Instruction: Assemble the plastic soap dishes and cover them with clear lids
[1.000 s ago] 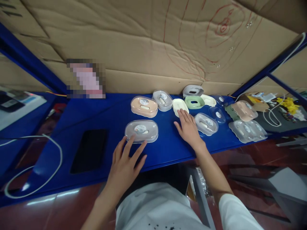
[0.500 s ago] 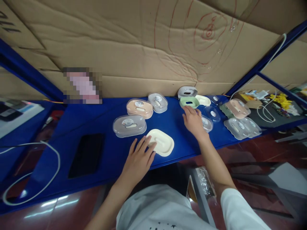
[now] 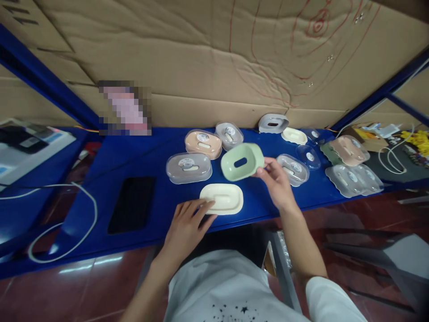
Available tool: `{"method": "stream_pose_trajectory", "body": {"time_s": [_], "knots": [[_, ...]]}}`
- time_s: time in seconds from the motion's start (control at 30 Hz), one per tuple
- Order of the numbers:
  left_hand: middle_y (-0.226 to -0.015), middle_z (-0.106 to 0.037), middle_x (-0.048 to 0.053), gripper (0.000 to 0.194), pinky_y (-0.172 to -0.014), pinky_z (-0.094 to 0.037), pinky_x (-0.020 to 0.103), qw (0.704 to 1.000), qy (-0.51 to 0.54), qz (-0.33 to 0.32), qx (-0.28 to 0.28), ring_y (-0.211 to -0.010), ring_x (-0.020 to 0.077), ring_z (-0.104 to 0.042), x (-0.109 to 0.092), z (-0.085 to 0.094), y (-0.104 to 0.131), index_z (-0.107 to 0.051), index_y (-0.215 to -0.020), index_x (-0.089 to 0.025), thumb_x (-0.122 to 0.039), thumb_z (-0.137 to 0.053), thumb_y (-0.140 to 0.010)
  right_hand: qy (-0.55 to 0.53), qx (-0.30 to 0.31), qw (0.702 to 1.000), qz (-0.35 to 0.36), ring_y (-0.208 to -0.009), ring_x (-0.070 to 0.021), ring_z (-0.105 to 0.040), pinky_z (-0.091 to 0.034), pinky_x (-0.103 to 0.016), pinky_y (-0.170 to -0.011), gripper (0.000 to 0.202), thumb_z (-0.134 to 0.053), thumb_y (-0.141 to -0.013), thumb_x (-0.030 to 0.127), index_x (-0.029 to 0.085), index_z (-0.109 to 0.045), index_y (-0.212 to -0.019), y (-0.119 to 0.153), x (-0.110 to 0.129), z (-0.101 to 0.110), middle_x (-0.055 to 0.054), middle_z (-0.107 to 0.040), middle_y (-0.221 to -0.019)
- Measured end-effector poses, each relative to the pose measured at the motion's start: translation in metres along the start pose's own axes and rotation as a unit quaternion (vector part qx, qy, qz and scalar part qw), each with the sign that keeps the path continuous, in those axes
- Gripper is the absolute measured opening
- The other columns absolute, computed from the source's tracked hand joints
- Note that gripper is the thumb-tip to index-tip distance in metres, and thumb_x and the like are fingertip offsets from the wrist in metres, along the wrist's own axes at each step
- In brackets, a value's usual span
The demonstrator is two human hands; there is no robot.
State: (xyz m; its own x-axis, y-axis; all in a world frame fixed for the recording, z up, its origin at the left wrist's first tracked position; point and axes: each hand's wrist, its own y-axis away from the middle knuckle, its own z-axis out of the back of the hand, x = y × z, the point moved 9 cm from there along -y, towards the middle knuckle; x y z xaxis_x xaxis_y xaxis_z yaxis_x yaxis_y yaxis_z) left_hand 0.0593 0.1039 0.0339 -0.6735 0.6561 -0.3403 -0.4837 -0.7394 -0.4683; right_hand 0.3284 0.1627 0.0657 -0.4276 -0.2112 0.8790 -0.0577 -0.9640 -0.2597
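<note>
My right hand holds a green soap-dish insert tilted in the air, just above and behind a cream soap-dish base. The cream base lies flat near the front edge of the blue table. My left hand rests on the table with its fingertips touching the cream base's left end. A closed grey soap box with a clear lid sits to the left of the green insert.
More soap boxes lie behind and to the right: a peach one, a grey one, a clear-lidded one, a grey insert. A black phone and a white cable lie to the left. Cardboard stands behind.
My right hand picked up the green insert from the back row and brought it toward the cream base. My left hand stayed at the cream base's left end.
</note>
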Motion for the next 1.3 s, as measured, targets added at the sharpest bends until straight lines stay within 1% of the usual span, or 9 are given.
{"method": "stream_pose_trajectory", "body": {"time_s": [0.1, 0.2, 0.43, 0.6, 0.7, 0.87, 1.07, 1.2, 1.3], "knots": [[-0.126, -0.077, 0.009, 0.028, -0.097, -0.052, 0.044, 1.000, 0.010, 0.008, 0.009, -0.114, 0.0274, -0.073, 0.001, 0.000, -0.001, -0.069, -0.134, -0.026, -0.030, -0.066, -0.107, -0.007, -0.037, 0.998, -0.045, -0.102, -0.0252, -0.078, -0.065, -0.049, -0.099, 0.066, -0.057, -0.107, 0.058, 0.028, -0.036, -0.163, 0.034, -0.015, -0.005, -0.006, -0.077, -0.107], [-0.125, -0.077, 0.008, 0.022, -0.097, -0.051, 0.043, 1.000, 0.023, 0.007, 0.019, -0.114, 0.0260, -0.073, -0.001, 0.001, -0.002, -0.071, -0.128, -0.026, -0.029, -0.065, -0.108, 0.134, -0.071, 0.988, -0.031, -0.134, -0.0315, -0.069, -0.057, -0.058, -0.114, 0.068, -0.055, -0.109, 0.055, 0.027, -0.036, -0.168, 0.049, -0.016, 0.000, -0.017, -0.069, -0.145], [-0.123, -0.075, 0.007, 0.014, -0.094, -0.050, 0.042, 1.000, 0.016, -0.007, 0.019, -0.112, 0.0251, -0.071, -0.003, 0.002, -0.002, -0.071, -0.119, -0.023, -0.025, -0.063, -0.108, 0.382, -0.046, 0.920, 0.076, -0.167, -0.0375, -0.031, -0.038, -0.066, -0.130, 0.060, -0.054, -0.111, 0.046, 0.024, -0.046, -0.167, 0.021, 0.001, -0.011, -0.018, -0.030, -0.180], [-0.132, -0.072, 0.010, 0.015, -0.096, -0.054, 0.046, 1.000, 0.009, 0.005, 0.020, -0.117, 0.0293, -0.070, -0.001, 0.000, 0.000, -0.072, -0.118, -0.023, -0.026, -0.063, -0.108, 0.375, 0.095, 0.908, 0.163, -0.159, -0.0334, -0.047, -0.037, -0.063, -0.130, 0.040, -0.056, -0.112, 0.036, 0.028, -0.065, -0.150, 0.003, -0.001, -0.047, -0.011, -0.060, -0.163], [-0.143, -0.067, 0.014, 0.024, -0.101, -0.057, 0.049, 0.999, 0.005, 0.032, -0.002, -0.124, 0.0319, -0.069, 0.004, 0.001, 0.001, -0.070, -0.130, -0.025, -0.028, -0.064, -0.107, 0.318, 0.076, 0.929, 0.176, -0.141, -0.0286, -0.065, -0.050, -0.052, -0.118, 0.029, -0.058, -0.112, 0.034, 0.026, -0.072, -0.136, 0.011, 0.015, -0.041, -0.009, -0.076, -0.139], [-0.166, -0.048, 0.019, 0.056, -0.105, -0.062, 0.047, 0.997, 0.015, 0.060, -0.035, -0.139, 0.0330, -0.063, 0.009, 0.004, 0.001, -0.050, -0.158, -0.026, -0.032, -0.067, -0.106, 0.316, 0.135, 0.908, 0.239, -0.130, -0.0246, -0.070, -0.046, -0.050, -0.120, 0.026, -0.059, -0.112, 0.032, 0.027, -0.070, -0.135, 0.054, 0.056, -0.060, -0.006, -0.079, -0.131], [-0.163, -0.056, 0.012, 0.036, -0.115, -0.057, 0.053, 1.000, 0.010, 0.023, -0.004, -0.145, 0.0325, -0.060, 0.004, 0.000, -0.002, -0.065, -0.143, -0.028, -0.029, -0.063, -0.108, 0.403, 0.147, 0.853, 0.299, -0.128, -0.0248, -0.070, -0.047, -0.047, -0.114, 0.032, -0.059, -0.111, 0.023, 0.020, -0.066, -0.142, 0.090, 0.061, -0.097, -0.010, -0.078, -0.132], [-0.160, -0.060, 0.011, 0.032, -0.110, -0.060, 0.053, 1.000, 0.004, 0.024, 0.001, -0.139, 0.0321, -0.064, 0.004, -0.002, -0.002, -0.068, -0.140, -0.027, -0.033, -0.062, -0.109, 0.383, 0.160, 0.853, 0.315, -0.128, -0.0237, -0.070, -0.045, -0.048, -0.116, 0.037, -0.059, -0.112, 0.027, 0.023, -0.063, -0.148, 0.094, 0.055, -0.090, -0.008, -0.078, -0.135], [-0.161, -0.059, 0.013, 0.035, -0.110, -0.060, 0.053, 1.000, -0.004, 0.021, 0.001, -0.138, 0.0325, -0.064, 0.003, -0.001, -0.002, -0.066, -0.142, -0.027, -0.035, -0.061, -0.109, 0.369, 0.167, 0.864, 0.301, -0.137, -0.0246, -0.067, -0.040, -0.051, -0.123, 0.043, -0.054, -0.114, 0.035, 0.025, -0.056, -0.156, 0.050, 0.049, -0.054, -0.008, -0.074, -0.145]]}}
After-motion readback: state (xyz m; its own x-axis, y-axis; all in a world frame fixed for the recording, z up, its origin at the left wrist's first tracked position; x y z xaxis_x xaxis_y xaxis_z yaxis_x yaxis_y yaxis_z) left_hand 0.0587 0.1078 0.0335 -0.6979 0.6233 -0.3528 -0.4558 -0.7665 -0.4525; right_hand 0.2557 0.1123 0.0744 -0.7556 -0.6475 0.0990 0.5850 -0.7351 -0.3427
